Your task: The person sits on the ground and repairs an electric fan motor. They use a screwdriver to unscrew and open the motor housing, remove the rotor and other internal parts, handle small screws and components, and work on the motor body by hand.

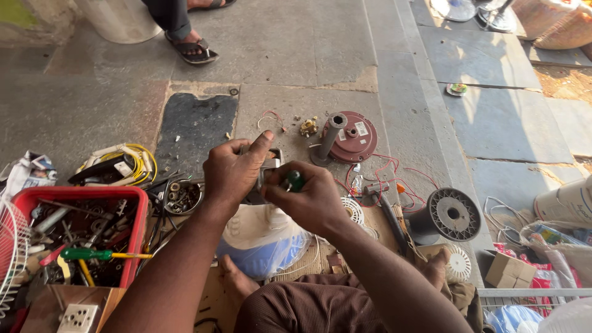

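Note:
My left hand (pixel 233 171) grips a small grey metal part (pixel 269 168), thumb raised over its top edge. My right hand (pixel 311 197) is closed around a screwdriver with a green handle (pixel 295 180), its tip pointed at that part. Both hands hover above a white and blue appliance housing (pixel 262 240) that rests by my bare foot (pixel 237 280). Most of the metal part is hidden behind my fingers.
A red tray (pixel 132 237) of tools holds a green-handled screwdriver (pixel 92 254). A maroon fan motor (pixel 351 137) with red wires, a black wire spool (pixel 452 214), a hammer (pixel 385 206) and a bowl of screws (pixel 183 197) lie on the stone floor. Another person's sandalled foot (pixel 192 48) stands far off.

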Tool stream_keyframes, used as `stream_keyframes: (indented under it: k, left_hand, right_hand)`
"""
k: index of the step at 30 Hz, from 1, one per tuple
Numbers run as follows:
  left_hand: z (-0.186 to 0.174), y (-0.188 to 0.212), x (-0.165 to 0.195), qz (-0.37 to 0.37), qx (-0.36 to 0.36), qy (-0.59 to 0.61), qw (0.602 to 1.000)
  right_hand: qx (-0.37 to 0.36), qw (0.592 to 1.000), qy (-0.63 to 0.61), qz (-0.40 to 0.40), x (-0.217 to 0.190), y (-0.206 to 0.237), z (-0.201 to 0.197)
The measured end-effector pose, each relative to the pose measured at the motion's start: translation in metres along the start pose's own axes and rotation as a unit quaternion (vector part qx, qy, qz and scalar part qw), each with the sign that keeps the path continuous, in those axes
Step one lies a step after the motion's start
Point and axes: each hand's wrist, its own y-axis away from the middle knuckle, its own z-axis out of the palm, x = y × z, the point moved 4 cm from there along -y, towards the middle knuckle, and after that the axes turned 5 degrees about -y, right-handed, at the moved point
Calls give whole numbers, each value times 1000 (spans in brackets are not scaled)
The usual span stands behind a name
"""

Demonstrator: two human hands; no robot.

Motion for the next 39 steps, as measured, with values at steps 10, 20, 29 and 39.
stream_keyframes:
  k: [10,20,29,39]
  left_hand:
    - [5,-2,-1,29,13,49,998]
    - [5,-3,-1,35,7,47,998]
    - [4,-1,2,16,-14,27,999]
    - [6,-4,-3,25,1,23,999]
  right_hand:
    - [-14,1000,-18,5,2,1,-1]
    - [-24,1000,-4,-17,6,-1,-1]
    - [-10,999,34,18,8,-2,-4]
    - [0,995,49,83,14,-1,-5]
